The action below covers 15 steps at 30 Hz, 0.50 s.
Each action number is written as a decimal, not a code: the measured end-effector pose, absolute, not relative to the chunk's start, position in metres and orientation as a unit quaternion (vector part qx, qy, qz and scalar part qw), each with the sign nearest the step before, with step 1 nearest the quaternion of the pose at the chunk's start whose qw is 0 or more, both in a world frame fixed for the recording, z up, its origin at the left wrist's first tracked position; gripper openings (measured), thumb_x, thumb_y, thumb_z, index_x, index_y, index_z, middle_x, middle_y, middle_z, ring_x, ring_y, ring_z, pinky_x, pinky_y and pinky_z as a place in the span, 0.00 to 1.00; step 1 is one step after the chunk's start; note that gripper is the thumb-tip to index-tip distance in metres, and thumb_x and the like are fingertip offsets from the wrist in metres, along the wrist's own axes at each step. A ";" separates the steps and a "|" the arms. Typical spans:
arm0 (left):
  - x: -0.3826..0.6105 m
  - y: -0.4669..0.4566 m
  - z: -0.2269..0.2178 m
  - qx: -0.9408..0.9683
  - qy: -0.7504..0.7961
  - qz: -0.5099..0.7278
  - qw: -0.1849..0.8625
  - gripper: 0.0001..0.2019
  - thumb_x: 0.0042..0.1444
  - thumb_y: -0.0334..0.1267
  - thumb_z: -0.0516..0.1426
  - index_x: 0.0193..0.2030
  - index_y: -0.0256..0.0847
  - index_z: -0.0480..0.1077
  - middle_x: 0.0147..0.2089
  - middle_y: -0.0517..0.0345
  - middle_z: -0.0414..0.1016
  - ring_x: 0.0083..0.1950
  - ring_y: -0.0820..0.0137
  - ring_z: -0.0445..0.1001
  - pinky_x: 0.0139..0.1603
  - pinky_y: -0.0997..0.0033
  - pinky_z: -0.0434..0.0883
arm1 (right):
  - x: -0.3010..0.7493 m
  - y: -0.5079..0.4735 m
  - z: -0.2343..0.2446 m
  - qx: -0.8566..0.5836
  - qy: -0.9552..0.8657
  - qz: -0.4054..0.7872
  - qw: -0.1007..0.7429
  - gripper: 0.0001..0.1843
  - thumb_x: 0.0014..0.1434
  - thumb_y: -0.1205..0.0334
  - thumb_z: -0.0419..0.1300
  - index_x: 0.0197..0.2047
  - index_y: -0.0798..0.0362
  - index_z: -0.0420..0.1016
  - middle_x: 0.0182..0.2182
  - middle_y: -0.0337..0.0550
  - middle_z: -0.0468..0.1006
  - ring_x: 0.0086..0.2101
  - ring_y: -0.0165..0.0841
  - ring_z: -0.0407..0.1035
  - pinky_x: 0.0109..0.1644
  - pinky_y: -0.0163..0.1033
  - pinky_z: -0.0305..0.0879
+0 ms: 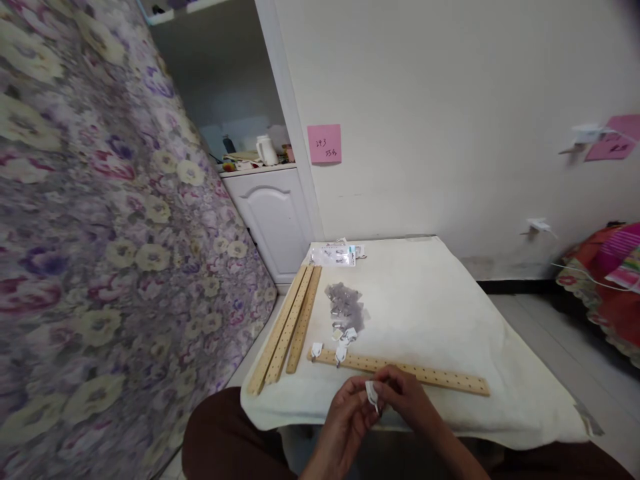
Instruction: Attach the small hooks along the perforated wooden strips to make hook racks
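Fingers of the left hand point(345, 413) and right hand point(407, 395) pinch a white tag point(371, 392) at the near edge of the table point(425, 293). Just beyond, a holed wooden strip point(445, 378) runs along that edge with 2 tags point(341, 355) at its left end, fastening unclear, and its other visible holes bare: seemingly an early stage. At the left edge, 3 strips point(291, 323) show no tags; beside them, grey packets point(345, 303) lie heaped, apparently unused.

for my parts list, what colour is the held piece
The held piece is mostly white, seen best in the head view.
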<state>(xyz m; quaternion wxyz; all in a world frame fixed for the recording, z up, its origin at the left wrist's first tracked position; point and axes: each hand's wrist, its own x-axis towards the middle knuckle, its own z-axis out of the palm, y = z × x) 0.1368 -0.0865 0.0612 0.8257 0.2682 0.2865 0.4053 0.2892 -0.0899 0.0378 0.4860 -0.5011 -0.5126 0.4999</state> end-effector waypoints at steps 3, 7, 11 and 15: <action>0.139 -0.087 0.059 0.262 0.282 0.402 0.831 0.04 0.52 0.30 0.60 0.36 0.35 0.70 0.32 0.57 0.73 0.34 0.75 0.73 0.38 0.77 0.66 | 0.291 -0.089 0.037 -0.509 -0.506 0.518 0.466 0.11 0.52 0.55 0.61 0.31 0.55 0.71 0.20 0.37 0.73 0.23 0.32 0.69 0.29 0.35 0.63; 0.144 -0.086 0.053 0.267 0.298 0.396 0.827 0.06 0.51 0.32 0.61 0.36 0.35 0.70 0.32 0.56 0.74 0.33 0.75 0.73 0.37 0.76 0.65 | 0.300 -0.083 0.039 -0.509 -0.522 0.514 0.452 0.08 0.50 0.59 0.61 0.28 0.56 0.72 0.22 0.38 0.74 0.24 0.30 0.67 0.29 0.33 0.61; 0.150 -0.080 0.041 0.294 0.339 0.396 0.801 0.09 0.49 0.37 0.63 0.33 0.36 0.68 0.29 0.59 0.73 0.28 0.76 0.71 0.29 0.78 0.61 | 0.309 -0.072 0.047 -0.493 -0.530 0.541 0.428 0.04 0.47 0.64 0.62 0.28 0.56 0.73 0.21 0.37 0.74 0.23 0.28 0.66 0.28 0.32 0.59; 0.150 -0.072 0.030 0.354 0.388 0.409 0.746 0.12 0.48 0.43 0.62 0.32 0.38 0.67 0.27 0.61 0.72 0.27 0.75 0.70 0.28 0.78 0.60 | 0.312 -0.055 0.057 -0.498 -0.542 0.540 0.409 0.03 0.46 0.67 0.60 0.27 0.56 0.73 0.20 0.36 0.73 0.22 0.28 0.64 0.27 0.32 0.57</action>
